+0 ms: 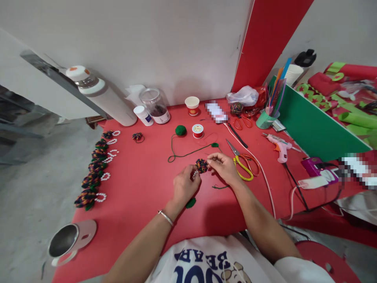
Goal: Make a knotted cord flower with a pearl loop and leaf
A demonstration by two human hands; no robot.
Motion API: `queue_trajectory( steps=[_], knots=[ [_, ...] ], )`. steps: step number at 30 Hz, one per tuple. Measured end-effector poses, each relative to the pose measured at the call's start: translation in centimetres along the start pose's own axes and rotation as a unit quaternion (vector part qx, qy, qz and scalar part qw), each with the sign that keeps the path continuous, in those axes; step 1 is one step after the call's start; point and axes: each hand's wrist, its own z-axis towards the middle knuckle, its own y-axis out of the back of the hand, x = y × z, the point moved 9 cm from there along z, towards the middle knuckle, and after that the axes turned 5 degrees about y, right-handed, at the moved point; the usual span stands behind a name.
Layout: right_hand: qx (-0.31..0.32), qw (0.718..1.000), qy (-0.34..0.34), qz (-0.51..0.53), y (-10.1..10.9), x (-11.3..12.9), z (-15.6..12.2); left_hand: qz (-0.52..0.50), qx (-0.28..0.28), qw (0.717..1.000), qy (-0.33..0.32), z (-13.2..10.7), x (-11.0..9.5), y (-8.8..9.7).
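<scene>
My left hand [187, 182] is closed on a small crocheted flower [201, 165] of dark multicoloured yarn, and a few white beads show at its fingers. At the flower's right edge, my right hand [222, 167] pinches with thumb and forefinger; whatever is between the fingertips is too small to make out. Green yarn [188, 154] runs across the table behind the hands from a green ball [180, 130]. A green crocheted leaf [191, 203] lies below my left hand, and another small green piece [215, 145] lies beyond my right hand. Yellow-handled scissors [244, 168] lie open to the right.
Finished crocheted pieces with beaded loops [96, 167] line the red table's left edge. A steel mug [66, 241] stands front left. Behind are a thread spool [198, 131], paper cup [192, 106], jar [154, 106] and white bottle [101, 98]. A glue gun [281, 147] and cables lie right.
</scene>
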Motion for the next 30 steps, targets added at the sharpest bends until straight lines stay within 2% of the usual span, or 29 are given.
queue_trajectory(
  steps=[2, 4, 7, 10, 15, 23, 30],
  knots=[
    [-0.002, 0.998, 0.044, -0.048, 0.2, 1.0, -0.1, -0.002, 0.001, 1.0, 0.003, 0.0, -0.1, 0.1],
    [-0.005, 0.985, 0.12, -0.121, 0.2, 2.4, -0.2, -0.005, -0.003, 1.0, -0.002, 0.1, -0.2, 0.1],
    [0.001, 0.946, 0.229, -0.228, -0.5, 3.8, -0.7, -0.015, -0.012, 1.0, -0.018, 0.2, -0.3, 0.1],
    [0.007, 0.914, 0.28, -0.294, -1.1, 3.8, -1.0, -0.022, -0.013, 0.999, -0.026, 0.2, -0.2, 0.0],
    [-0.003, 0.892, 0.298, -0.339, -1.3, 3.6, -1.1, -0.006, -0.017, 1.0, -0.021, 0.3, -0.2, 0.1],
    [0.006, 0.894, 0.298, -0.334, -1.4, 3.3, -1.1, 0.002, -0.011, 1.0, 0.004, 0.3, 0.0, 0.1],
    [-0.011, 0.885, 0.321, -0.336, -1.5, 4.2, -1.4, -0.009, -0.002, 1.0, 0.007, 0.4, 0.0, 0.1]
  ],
)
